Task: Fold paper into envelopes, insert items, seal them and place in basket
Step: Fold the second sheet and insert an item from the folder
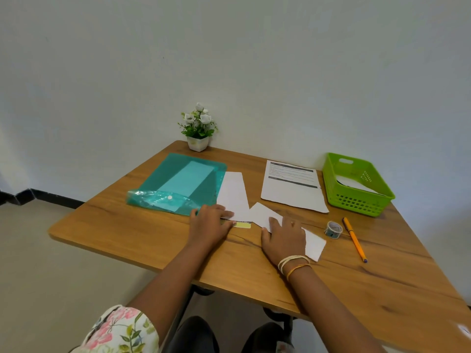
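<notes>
Pressing down with both hands, I work at a brown wood-grain bench (142, 240) set against a plain white wall (229, 59), above a pale floor. My left hand (211, 222) lies flat, its fingers (224, 212) straight and close together, on the near end of a white folded paper strip (233, 192) whose long axis runs away from me toward the wall. My right hand (285, 238) rests with relaxed, slightly spread fingers on a second white folded paper piece (314, 244), its long axis slanting from far-left to near-right. A small yellow card (242, 224) lies between my hands. The green plastic slotted basket (356, 200) stands at the far right, holding white paper. Nearby lie a printed white sheet (293, 187), a teal plastic folder (178, 182), a clear tape roll (334, 229), an orange pen (354, 239) and a small potted white-flowered plant (198, 128).
</notes>
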Demonstrator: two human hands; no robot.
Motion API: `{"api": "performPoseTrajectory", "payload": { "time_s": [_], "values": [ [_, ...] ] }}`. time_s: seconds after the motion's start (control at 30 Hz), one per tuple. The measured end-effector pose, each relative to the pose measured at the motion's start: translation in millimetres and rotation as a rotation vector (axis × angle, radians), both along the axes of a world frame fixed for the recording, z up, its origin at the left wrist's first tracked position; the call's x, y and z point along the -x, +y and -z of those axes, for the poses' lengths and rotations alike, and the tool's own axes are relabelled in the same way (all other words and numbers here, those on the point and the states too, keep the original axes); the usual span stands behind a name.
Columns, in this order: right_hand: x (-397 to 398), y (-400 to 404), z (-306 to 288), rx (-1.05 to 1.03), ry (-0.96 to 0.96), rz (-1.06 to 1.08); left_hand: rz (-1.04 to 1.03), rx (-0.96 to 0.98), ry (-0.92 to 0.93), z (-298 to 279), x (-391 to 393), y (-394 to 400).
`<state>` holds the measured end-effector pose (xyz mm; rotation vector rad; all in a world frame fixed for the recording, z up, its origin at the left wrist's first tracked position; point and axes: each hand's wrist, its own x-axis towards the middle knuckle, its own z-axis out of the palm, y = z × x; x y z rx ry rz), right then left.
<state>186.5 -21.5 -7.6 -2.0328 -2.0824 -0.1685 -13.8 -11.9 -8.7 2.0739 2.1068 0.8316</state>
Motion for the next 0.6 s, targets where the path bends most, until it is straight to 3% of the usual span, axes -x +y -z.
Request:
{"api": "performPoseTrajectory", "payload": {
  "time_s": [0.13, 0.23, 0.37, 0.5, 0.6],
  "values": [
    [3, -4, -9, -0.005, -0.053, 0.06, -0.042, -0.007, 0.043, -2, -8, 1],
    [-1, 5, -14, -0.009, 0.072, 0.073, 0.025, 0.016, 0.123, 0, -11, -3],
    [8, 14, -20, -0.008, 0.381, -0.248, 0.124, -0.021, 0.073, -2, -16, -8],
    [28, 19, -24, 0.209, 0.34, -0.363, 0.194, -0.019, -0.076, -1, -12, -10],
    [32, 24, -27, 0.2, 0.256, -0.374, 0.197, -0.021, -0.149, -1, -10, -11]
  ]
}}
